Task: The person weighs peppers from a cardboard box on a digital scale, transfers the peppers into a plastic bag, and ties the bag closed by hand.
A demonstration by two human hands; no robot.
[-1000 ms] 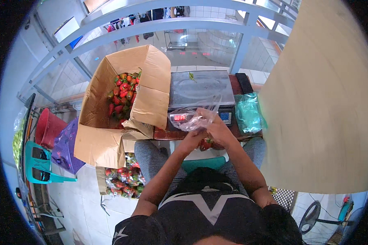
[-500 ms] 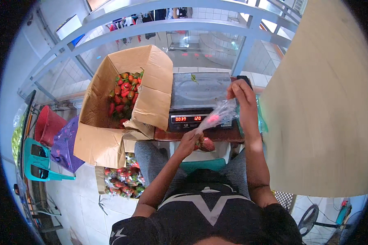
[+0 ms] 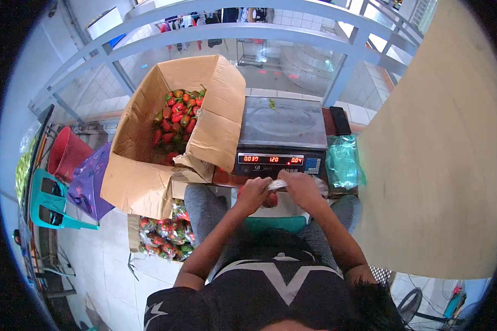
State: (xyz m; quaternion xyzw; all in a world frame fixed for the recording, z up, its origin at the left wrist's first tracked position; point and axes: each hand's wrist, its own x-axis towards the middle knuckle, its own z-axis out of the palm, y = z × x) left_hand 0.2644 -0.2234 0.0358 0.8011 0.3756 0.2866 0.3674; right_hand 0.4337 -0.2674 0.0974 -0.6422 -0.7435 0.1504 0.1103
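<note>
A clear plastic bag (image 3: 277,185) is pinched between the left hand (image 3: 255,193) and right hand (image 3: 299,185), below the scale (image 3: 281,135). Its pan is bare; many red peppers (image 3: 176,113) are left in the cardboard box (image 3: 149,182).

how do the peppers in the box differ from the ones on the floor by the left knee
The peppers in the cardboard box lie loose in a heap, while the floor peppers are packed in clear bags. The box lot sits raised, beside the scale; the bagged lot sits low under the box's front edge. Both are mostly red with some green. The left hand and right hand touch neither; they hold a clear bag between them.
</note>
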